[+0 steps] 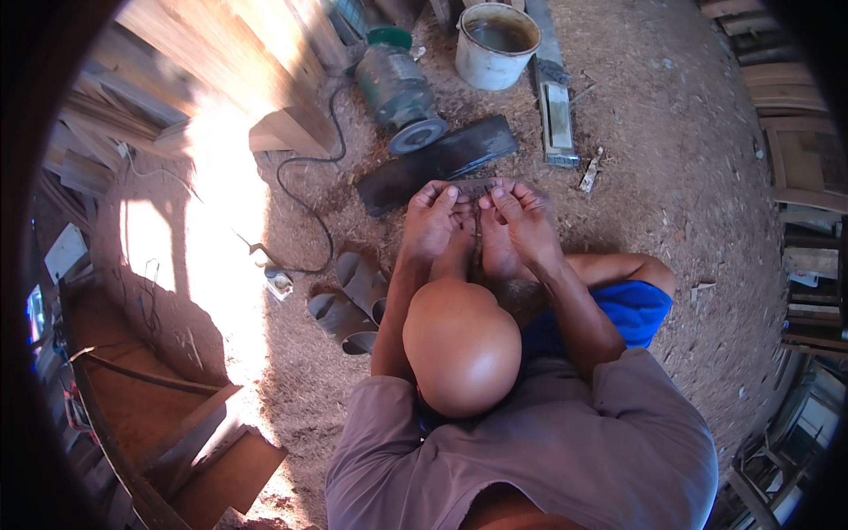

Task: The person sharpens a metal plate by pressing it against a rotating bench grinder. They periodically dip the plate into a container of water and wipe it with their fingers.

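- Small dark flat strip point(478, 186): right there in the grip, above the bare feet point(501, 252).
- Left hand point(431, 215) pinches its left end; right hand point(527, 218) pinches the other, thumbs uppermost.
- Just beyond the grip, a long dark block point(442, 165).
- Past that, a greenish grinding machine point(394, 84) to the left, a whitish bucket point(491, 71) farther off.
- Left of the grip, nearer the body, grey footwear point(332, 314).
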Available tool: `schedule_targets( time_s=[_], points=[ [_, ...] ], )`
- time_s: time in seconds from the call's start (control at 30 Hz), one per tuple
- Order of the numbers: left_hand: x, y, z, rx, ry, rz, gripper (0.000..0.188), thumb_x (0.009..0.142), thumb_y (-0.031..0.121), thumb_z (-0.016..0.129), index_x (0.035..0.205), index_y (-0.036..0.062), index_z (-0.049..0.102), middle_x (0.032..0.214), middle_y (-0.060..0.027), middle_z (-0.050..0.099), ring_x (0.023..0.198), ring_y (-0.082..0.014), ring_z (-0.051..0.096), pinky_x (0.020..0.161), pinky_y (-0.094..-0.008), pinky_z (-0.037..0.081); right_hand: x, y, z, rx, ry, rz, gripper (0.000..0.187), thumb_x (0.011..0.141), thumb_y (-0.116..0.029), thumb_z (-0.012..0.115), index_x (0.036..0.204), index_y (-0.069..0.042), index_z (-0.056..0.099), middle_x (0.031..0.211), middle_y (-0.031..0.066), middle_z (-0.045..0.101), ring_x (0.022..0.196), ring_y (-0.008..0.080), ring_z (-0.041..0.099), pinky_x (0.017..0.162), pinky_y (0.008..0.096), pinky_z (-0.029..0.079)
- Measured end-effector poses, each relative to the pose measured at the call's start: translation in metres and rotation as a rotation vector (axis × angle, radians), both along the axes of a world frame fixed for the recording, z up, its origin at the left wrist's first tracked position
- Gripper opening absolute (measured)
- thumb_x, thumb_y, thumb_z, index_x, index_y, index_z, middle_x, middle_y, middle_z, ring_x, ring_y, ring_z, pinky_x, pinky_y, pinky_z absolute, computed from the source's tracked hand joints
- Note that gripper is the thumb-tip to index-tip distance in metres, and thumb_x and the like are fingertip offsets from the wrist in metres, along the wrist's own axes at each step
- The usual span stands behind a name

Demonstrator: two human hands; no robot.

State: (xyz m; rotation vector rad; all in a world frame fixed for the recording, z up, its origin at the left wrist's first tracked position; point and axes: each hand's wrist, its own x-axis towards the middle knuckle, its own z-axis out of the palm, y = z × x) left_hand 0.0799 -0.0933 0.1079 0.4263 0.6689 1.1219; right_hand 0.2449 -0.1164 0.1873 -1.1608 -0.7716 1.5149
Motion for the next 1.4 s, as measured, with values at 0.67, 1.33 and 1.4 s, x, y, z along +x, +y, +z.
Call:
schedule_targets(
  time_s=[0.67, 1.33, 1.4],
  points=[
    [-0.054, 0.072, -0.091, -0.062, 0.679, 0.137, 0.012, 0.087, 0.005, 0.063, 0.094, -0.0031, 0.058, 0.086, -0.0111, 0.066, 0.072, -0.0139, 0.064, 0.066, -0.0247, 0.054, -0.035, 0.126, -0.156, -0.019, -0.643, 0.187, 0.021, 0.08, -0.012, 0.07, 0.096, 0.001, 0.066, 0.082, 0.0101, 0.069, 0.072, 0.0122, 0.059, 0.07, 0.028, 0.047],
    [-0.061, 0.095, -0.108, -0.102, 0.747, 0.155, 0.012, 0.087, 0.007, 0.062, 0.094, -0.0032, 0.059, 0.084, -0.0102, 0.067, 0.069, -0.0144, 0.066, 0.061, -0.0244, 0.054, -0.044, 0.15, -0.192, -0.025, -0.746, 0.176, 0.027, 0.077, -0.021, 0.073, 0.096, -0.002, 0.068, 0.082, 0.0158, 0.069, 0.074, 0.0228, 0.066, 0.072, 0.0325, 0.049],
    [-0.059, 0.096, -0.107, -0.113, 0.752, 0.152, 0.013, 0.087, 0.007, 0.062, 0.094, -0.0028, 0.059, 0.084, -0.0098, 0.067, 0.07, -0.0141, 0.066, 0.061, -0.0241, 0.053, -0.042, 0.151, -0.192, -0.003, -0.778, 0.166, 0.026, 0.077, -0.02, 0.073, 0.095, -0.002, 0.069, 0.081, 0.0155, 0.069, 0.074, 0.0218, 0.066, 0.072, 0.0323, 0.049]
  ],
)
